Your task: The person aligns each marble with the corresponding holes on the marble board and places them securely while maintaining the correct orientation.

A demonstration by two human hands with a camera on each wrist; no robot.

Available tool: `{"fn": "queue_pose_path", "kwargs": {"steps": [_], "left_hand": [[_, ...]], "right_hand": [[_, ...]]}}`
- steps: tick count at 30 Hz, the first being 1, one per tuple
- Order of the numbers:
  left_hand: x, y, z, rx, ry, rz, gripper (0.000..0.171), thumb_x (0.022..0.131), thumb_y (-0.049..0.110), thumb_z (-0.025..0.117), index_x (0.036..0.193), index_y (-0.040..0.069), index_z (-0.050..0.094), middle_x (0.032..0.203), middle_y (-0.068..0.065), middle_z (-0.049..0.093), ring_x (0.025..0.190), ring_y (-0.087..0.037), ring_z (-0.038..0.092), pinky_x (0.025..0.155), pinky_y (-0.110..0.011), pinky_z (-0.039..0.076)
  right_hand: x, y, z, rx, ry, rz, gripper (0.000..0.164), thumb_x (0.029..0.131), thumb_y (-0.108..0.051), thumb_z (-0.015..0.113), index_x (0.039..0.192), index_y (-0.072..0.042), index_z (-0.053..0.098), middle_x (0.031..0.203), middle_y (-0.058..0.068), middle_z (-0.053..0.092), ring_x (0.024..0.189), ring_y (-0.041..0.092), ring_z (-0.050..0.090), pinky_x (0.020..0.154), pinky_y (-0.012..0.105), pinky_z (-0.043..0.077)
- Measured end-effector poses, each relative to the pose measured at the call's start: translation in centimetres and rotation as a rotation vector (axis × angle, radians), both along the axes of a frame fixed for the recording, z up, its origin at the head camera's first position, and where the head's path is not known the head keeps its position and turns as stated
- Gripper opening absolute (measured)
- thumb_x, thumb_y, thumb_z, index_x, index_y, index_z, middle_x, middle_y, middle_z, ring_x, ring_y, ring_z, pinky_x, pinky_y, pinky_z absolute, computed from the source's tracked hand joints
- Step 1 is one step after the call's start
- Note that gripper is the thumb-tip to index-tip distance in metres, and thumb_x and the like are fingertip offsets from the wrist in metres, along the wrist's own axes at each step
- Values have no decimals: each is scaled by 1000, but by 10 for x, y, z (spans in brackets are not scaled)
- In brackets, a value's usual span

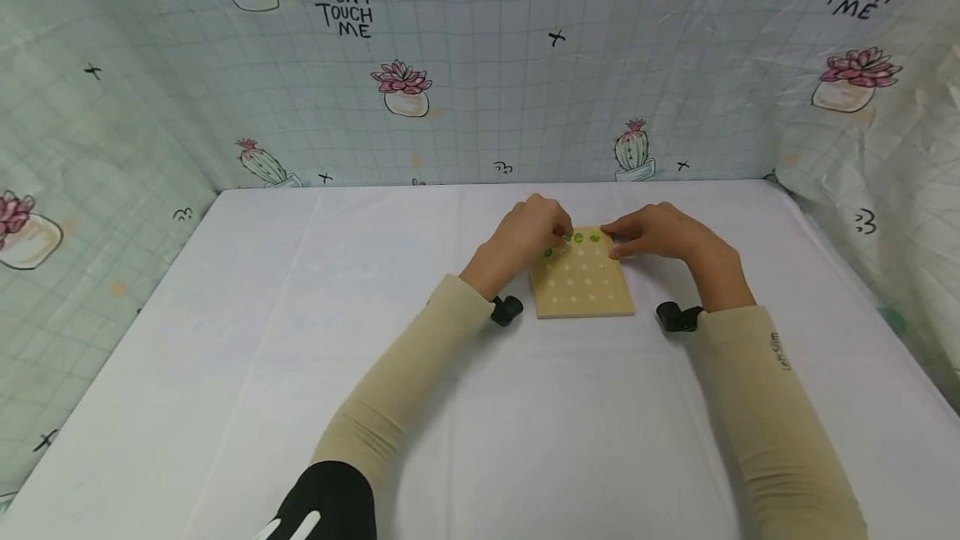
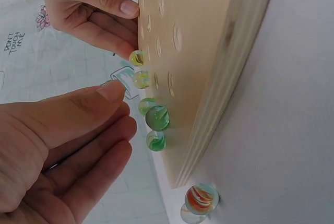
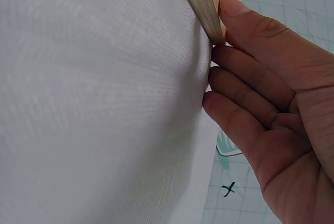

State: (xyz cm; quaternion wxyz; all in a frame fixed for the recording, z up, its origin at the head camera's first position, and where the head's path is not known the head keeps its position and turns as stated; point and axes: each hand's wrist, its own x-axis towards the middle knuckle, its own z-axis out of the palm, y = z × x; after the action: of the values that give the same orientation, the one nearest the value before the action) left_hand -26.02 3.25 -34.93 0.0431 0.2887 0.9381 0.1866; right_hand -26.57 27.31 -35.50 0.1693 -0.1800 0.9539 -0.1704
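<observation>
A square wooden board [image 1: 585,307] with rows of round hollows lies flat on the table. Several glass marbles sit in its hollows along the far and left sides, among them a yellow marble [image 2: 136,58] and a green marble [image 2: 157,118]. Over the far left part of the board, my left hand [image 1: 527,232] pinches a small marble [image 2: 106,82] between thumb and fingertips, mostly hidden by the thumb. My right hand [image 1: 663,233] holds the board's far right corner, its thumb [image 3: 234,6] on top and the fingers against the side edge.
On the white cloth past the board's edge lie an orange-striped marble [image 2: 202,198] and a clear marble [image 2: 191,214]. A white-covered table [image 1: 300,373] surrounds the board, with a patterned curtain [image 1: 480,65] hanging behind it and at both sides.
</observation>
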Motion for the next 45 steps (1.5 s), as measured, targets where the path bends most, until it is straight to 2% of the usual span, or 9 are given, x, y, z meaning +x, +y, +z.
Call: {"fn": "queue_pose_path", "kwargs": {"steps": [5, 11, 17, 31, 39, 45], "left_hand": [[0, -1, 0, -9, -2, -22, 18, 92, 14, 77, 110, 13, 80, 113, 0, 75, 95, -10, 67, 80, -23, 55], [-5, -2, 1, -42, -3, -83, 18, 92, 14, 77, 109, 15, 81, 113, 3, 74, 98, -7, 65, 84, -21, 53], [-9, 0, -2, -48, -7, -109, 21, 90, 15, 79, 111, 16, 81, 114, 3, 75, 100, -6, 65, 85, -20, 53], [-10, 5, -1, -68, -7, -94, 23, 90, 16, 79, 113, 16, 80, 117, 1, 74, 101, -8, 66, 86, -20, 53], [-8, 4, -1, -74, -1, -85, 23, 89, 16, 79, 112, 15, 81, 116, 1, 74, 96, -8, 64, 82, -21, 53], [-7, 4, -1, -89, 1, -86, 24, 90, 18, 79, 113, 16, 80, 117, 1, 74, 100, -9, 64, 84, -21, 53]], "right_hand": [[-2, 2, -2, -4, 2, -5, 57, 92, -36, 76, 142, -11, 61, 138, 19, 61, 131, 38, 54, 106, 58, 44], [-3, 3, -1, 4, 1, -7, 58, 93, -37, 76, 142, -12, 60, 139, 18, 61, 131, 37, 54, 106, 57, 44], [-2, 2, -1, 1, 1, 3, 59, 92, -38, 76, 142, -11, 61, 139, 18, 61, 131, 38, 54, 106, 57, 44], [0, 2, 0, 1, 11, 22, 58, 93, -36, 76, 142, -10, 61, 138, 18, 61, 131, 39, 53, 106, 58, 44], [-1, 2, 0, -22, 7, 20, 56, 93, -33, 76, 141, -10, 61, 137, 16, 62, 132, 38, 53, 106, 56, 44], [0, 3, 0, -23, 8, 24, 58, 92, -34, 77, 141, -10, 61, 137, 17, 62, 132, 38, 53, 105, 56, 45]]}}
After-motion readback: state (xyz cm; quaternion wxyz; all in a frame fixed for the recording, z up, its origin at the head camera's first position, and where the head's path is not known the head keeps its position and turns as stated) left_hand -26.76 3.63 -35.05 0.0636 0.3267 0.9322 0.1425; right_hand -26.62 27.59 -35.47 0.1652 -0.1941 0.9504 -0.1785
